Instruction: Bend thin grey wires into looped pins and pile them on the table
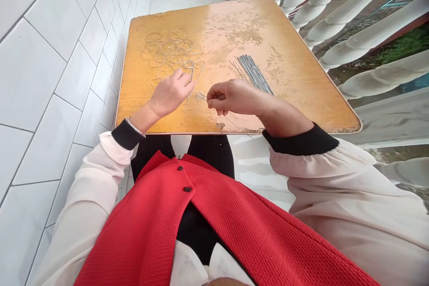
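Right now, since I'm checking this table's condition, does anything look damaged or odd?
Yes. The table has lost its finish in pale, blotchy patches across the far middle, and its near edge has a chip just below the right hand.

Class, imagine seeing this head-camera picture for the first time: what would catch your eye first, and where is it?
The bright red vest fills the bottom of the view, below a worn orange wooden tabletop. On the tabletop, a tangle of thin wire loops lies toward the left, and a bundle of straight wires lies toward the right. The left hand and right hand sit close together between them.
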Action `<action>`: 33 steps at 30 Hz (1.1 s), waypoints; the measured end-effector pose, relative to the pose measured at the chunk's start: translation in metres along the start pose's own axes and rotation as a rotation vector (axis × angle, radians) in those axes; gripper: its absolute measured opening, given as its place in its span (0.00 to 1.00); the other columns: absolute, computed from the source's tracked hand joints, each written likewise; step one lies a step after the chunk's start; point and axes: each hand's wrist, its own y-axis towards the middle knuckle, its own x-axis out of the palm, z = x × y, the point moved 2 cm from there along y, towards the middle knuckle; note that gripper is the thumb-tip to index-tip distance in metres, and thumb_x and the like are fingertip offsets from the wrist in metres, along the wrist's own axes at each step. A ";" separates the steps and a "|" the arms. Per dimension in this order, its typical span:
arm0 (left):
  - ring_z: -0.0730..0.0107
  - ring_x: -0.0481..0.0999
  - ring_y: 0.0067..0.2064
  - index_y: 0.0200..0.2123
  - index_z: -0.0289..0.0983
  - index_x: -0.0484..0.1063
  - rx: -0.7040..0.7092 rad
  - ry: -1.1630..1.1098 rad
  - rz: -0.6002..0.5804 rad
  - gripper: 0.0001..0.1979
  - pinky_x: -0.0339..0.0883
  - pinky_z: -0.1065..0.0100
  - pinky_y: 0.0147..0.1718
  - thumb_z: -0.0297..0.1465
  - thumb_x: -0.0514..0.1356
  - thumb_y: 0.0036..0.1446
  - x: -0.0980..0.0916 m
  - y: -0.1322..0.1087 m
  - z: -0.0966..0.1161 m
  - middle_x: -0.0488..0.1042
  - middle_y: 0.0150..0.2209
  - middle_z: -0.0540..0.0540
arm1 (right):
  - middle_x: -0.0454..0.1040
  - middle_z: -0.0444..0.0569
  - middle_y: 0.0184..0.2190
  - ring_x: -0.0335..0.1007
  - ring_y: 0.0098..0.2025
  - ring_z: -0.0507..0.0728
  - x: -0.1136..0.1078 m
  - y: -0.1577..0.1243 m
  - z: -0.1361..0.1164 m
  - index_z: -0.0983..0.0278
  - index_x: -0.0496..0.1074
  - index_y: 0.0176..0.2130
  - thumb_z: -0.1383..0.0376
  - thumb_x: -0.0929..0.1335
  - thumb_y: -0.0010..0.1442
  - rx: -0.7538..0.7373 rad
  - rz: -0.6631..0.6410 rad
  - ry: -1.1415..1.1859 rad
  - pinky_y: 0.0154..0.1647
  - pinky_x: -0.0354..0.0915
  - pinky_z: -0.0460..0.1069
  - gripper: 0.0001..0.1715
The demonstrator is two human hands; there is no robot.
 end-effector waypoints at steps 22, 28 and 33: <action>0.73 0.70 0.28 0.32 0.41 0.71 -0.401 -0.296 0.394 0.09 0.66 0.68 0.33 0.32 0.57 0.68 -0.036 -0.013 -0.017 0.73 0.27 0.51 | 0.68 0.40 0.21 0.64 0.19 0.46 0.035 0.046 -0.033 0.62 0.68 0.28 0.57 0.74 0.61 -0.282 0.589 0.857 0.21 0.63 0.43 0.18; 0.82 0.70 0.25 0.31 0.38 0.71 -0.693 -0.910 0.538 0.09 0.65 0.77 0.28 0.30 0.60 0.66 -0.025 -0.009 0.001 0.73 0.25 0.55 | 0.69 0.40 0.26 0.65 0.21 0.45 0.047 0.050 -0.039 0.62 0.68 0.31 0.59 0.73 0.63 -0.238 0.582 1.061 0.24 0.65 0.42 0.14; 0.83 0.72 0.26 0.32 0.38 0.72 -0.750 -1.068 0.541 0.08 0.66 0.78 0.29 0.32 0.62 0.65 -0.019 -0.011 0.006 0.75 0.26 0.54 | 0.69 0.40 0.26 0.62 0.20 0.45 0.051 0.047 -0.036 0.62 0.67 0.30 0.58 0.74 0.60 -0.195 0.549 1.055 0.22 0.64 0.42 0.15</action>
